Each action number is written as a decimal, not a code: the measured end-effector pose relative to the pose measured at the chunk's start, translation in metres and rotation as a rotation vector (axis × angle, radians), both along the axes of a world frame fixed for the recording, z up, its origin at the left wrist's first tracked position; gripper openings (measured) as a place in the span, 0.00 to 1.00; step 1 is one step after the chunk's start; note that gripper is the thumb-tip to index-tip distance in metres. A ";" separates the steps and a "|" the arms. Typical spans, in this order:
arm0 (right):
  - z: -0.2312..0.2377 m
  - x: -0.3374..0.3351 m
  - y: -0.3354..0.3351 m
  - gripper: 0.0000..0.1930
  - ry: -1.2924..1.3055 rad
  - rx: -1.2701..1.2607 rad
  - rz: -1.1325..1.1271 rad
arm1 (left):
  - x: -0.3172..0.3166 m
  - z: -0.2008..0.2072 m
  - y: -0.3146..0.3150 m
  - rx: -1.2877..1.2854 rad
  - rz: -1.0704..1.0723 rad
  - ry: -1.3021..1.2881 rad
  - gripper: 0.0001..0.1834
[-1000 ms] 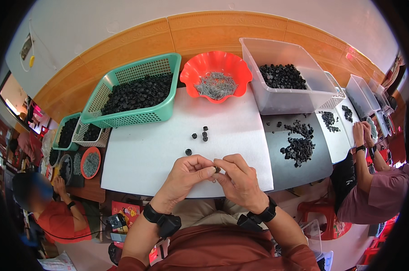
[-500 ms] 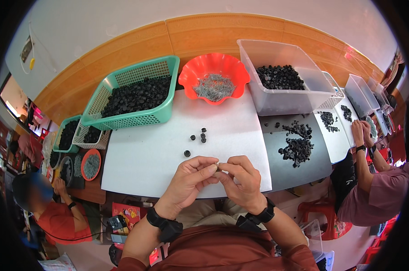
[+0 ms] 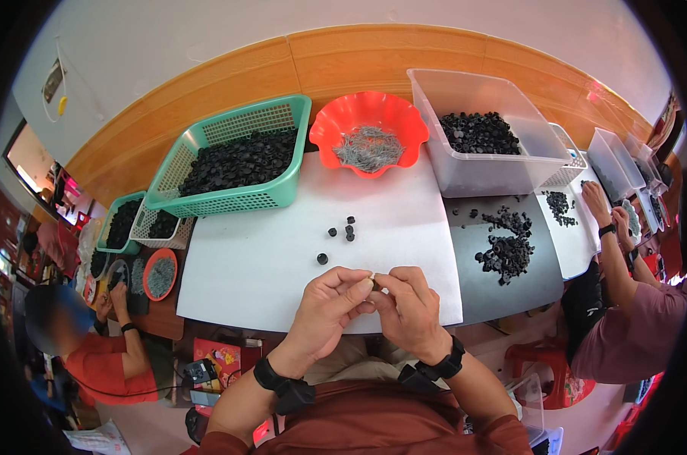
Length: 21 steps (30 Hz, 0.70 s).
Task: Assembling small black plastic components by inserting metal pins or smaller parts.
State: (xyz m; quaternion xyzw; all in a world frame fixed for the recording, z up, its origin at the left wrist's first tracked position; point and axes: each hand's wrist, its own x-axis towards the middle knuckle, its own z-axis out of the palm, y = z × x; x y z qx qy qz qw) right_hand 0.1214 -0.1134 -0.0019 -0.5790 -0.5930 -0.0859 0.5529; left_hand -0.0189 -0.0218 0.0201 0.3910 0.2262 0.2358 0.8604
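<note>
My left hand (image 3: pixel 333 303) and my right hand (image 3: pixel 408 307) meet at the fingertips above the front edge of the white work surface (image 3: pixel 245 265). Both are closed in a pinch. Whatever sits between the fingers is tiny and mostly covered, so its kind cannot be made out. Just beyond my hands lie a few small black round plastic parts: one part (image 3: pixel 322 258) is nearest, and the others, including a part (image 3: pixel 350 236), lie slightly farther off.
A green basket (image 3: pixel 229 202) of black parts, a red scalloped bowl (image 3: pixel 328 121) of thin metal pins and a clear bin (image 3: pixel 495 173) line the back. Black pieces (image 3: pixel 505 258) are heaped on a dark board (image 3: pixel 525 292). Co-workers (image 3: pixel 116 356) sit at left and right (image 3: pixel 624 334).
My hands stay pinched together with little movement. The whole view has shifted slightly. At right, a co-worker's hand has reached farther away; at left, a co-worker's hands have lifted.
</note>
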 end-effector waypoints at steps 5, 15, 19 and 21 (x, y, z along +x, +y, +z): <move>0.001 0.001 -0.002 0.13 0.130 -0.024 0.008 | -0.007 0.002 0.006 0.418 0.157 0.176 0.14; 0.003 0.005 -0.002 0.13 0.209 -0.025 0.063 | -0.020 -0.008 0.055 1.509 0.332 0.808 0.13; 0.002 0.006 -0.001 0.13 0.228 -0.033 0.074 | -0.019 -0.005 0.057 1.457 0.230 0.828 0.13; 0.003 0.006 -0.002 0.13 0.228 -0.056 0.078 | -0.018 -0.004 0.057 1.456 0.206 0.833 0.14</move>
